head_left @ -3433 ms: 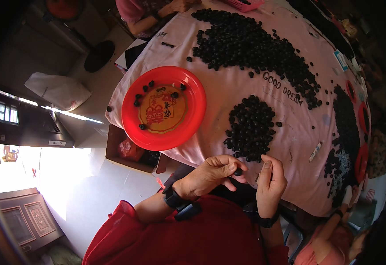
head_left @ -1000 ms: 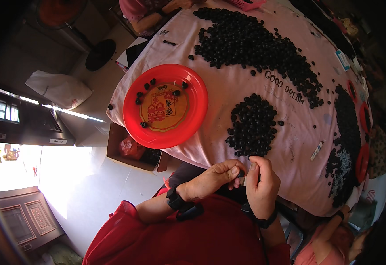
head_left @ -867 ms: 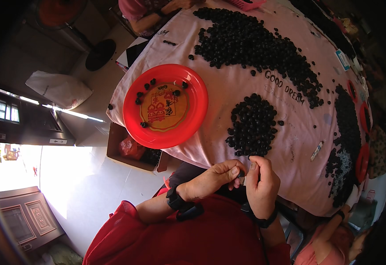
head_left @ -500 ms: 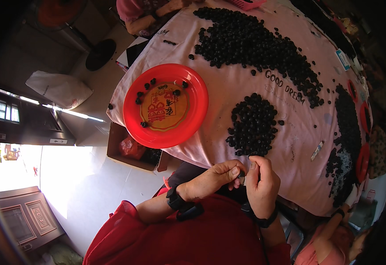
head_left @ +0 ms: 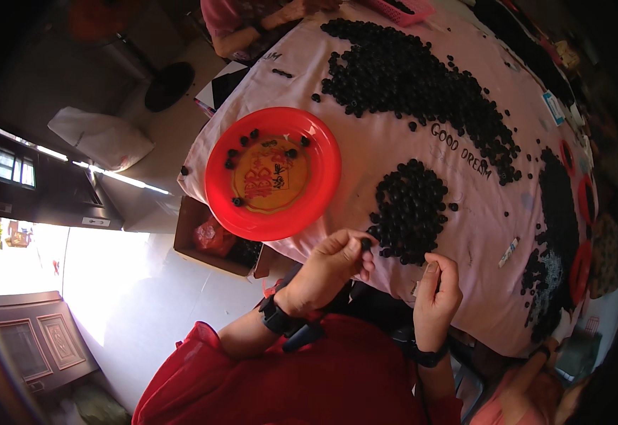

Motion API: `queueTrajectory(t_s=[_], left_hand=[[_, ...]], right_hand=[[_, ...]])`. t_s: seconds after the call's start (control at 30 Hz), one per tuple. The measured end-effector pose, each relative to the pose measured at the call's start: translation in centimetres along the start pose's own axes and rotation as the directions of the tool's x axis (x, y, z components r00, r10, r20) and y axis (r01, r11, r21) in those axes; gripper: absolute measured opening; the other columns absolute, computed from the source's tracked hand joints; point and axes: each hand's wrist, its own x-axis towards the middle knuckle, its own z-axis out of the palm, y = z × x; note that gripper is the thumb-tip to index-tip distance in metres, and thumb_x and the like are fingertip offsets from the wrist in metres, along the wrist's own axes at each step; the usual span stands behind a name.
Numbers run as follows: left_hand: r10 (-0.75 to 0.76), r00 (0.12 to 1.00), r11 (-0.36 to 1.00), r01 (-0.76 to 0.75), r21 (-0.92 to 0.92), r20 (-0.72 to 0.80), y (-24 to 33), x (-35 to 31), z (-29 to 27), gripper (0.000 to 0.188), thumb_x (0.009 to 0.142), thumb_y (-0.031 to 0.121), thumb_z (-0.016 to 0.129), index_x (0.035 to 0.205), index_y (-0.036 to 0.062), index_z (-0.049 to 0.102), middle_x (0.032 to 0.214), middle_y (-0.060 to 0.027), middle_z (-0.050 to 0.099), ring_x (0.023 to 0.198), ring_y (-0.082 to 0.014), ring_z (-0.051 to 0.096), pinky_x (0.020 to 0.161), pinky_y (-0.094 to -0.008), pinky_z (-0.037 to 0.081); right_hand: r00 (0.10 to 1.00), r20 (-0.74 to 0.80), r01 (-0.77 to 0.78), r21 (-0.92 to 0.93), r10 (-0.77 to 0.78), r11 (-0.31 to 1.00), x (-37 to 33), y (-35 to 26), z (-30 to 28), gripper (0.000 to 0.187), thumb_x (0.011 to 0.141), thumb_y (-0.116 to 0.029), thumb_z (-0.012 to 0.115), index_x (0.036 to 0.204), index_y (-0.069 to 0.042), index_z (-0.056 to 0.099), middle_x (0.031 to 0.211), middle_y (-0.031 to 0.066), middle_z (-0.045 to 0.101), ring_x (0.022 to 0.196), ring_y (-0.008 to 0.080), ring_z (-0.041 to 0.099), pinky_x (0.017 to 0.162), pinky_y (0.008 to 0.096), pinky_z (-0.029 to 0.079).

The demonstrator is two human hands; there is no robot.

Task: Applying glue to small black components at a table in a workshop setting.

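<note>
Between the thumb and fingers of my left hand (head_left: 327, 265) is a small black round piece (head_left: 365, 244), just beside the table's near edge. My right hand (head_left: 438, 294) is closed in a pinch to the right of it; a small pale bit shows at its fingers, too little to name. Beyond both hands lies a small pile of black round pieces (head_left: 409, 212) on the pink cloth (head_left: 351, 142). To the left stands a red plate (head_left: 329, 191) with a printed yellow middle and several black pieces scattered in it.
A larger heap of black pieces (head_left: 408, 78) spreads across the far side. More dark pieces (head_left: 560, 205) lie at the right near red plates (head_left: 581, 265). A cardboard box (head_left: 203, 258) sits below the red plate. Co-workers' arms (head_left: 281, 18) show at the far left and lower right.
My hands have moved apart: the left went left and up with the black piece, the right moved right and slightly down. The view has shifted slightly.
</note>
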Motion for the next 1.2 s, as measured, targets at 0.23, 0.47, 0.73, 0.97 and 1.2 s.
queueTrajectory(t_s=[0.23,0.47,0.73,0.97,1.2], left_hand=[[0.297,0.895,0.711,-0.439,-0.549,-0.332,5.5,1.2,-3.9,0.036,0.104,0.026,0.051,0.131,0.0023,0.051,0.117,-0.0076,0.067,0.100,-0.0186,0.066,0.091,-0.0280,0.056],[0.137,0.979,0.911,-0.064,0.407,-0.152,2.8,1.2,-1.6,0.030,0.103,0.023,0.053,0.127,0.0043,0.056,0.103,-0.0053,0.067,0.078,-0.0148,0.066,0.070,-0.0271,0.054],[0.406,0.912,-0.182,0.022,0.983,0.055,-2.6,4.5,-0.7,0.024,0.084,0.005,0.058,0.108,0.0048,0.057,0.105,-0.0173,0.056,0.095,-0.0397,0.062,0.080,-0.0467,0.054],[0.436,0.896,-0.204,0.015,0.979,0.077,-1.8,4.8,-0.2,0.026,0.082,0.007,0.062,0.108,0.0083,0.060,0.103,-0.0159,0.058,0.092,-0.0399,0.062,0.082,-0.0461,0.053],[-0.023,0.998,0.643,0.055,0.764,-0.052,0.6,2.9,1.0,0.029,0.095,0.014,0.064,0.121,0.0025,0.061,0.100,-0.0073,0.068,0.095,-0.0189,0.065,0.083,-0.0319,0.053]], right_hand=[[0.998,-0.016,-0.055,0.029,0.056,0.998,0.1,1.8,-0.6,0.013,0.099,-0.001,0.051,0.106,0.000,0.062,0.072,0.0053,0.059,0.054,0.0103,0.053,0.050,0.0265,0.045],[0.994,0.028,-0.108,0.069,0.107,0.992,0.0,1.4,-0.3,0.013,0.100,-0.002,0.051,0.105,0.000,0.062,0.070,0.0052,0.058,0.054,0.0109,0.053,0.051,0.0272,0.045],[0.992,0.022,-0.121,0.042,0.121,0.992,0.1,1.4,-0.5,0.013,0.099,-0.004,0.052,0.105,0.000,0.062,0.070,0.0069,0.060,0.054,0.0129,0.057,0.052,0.0289,0.047],[0.993,0.018,-0.118,0.034,0.117,0.992,0.3,1.6,-0.9,0.012,0.099,-0.005,0.052,0.105,-0.001,0.063,0.069,0.0068,0.060,0.054,0.0131,0.058,0.051,0.0291,0.046],[0.991,0.102,-0.097,0.123,0.085,0.988,1.4,0.9,-1.5,0.011,0.098,-0.002,0.054,0.105,0.000,0.062,0.072,0.0070,0.061,0.055,0.0116,0.057,0.051,0.0286,0.045]])
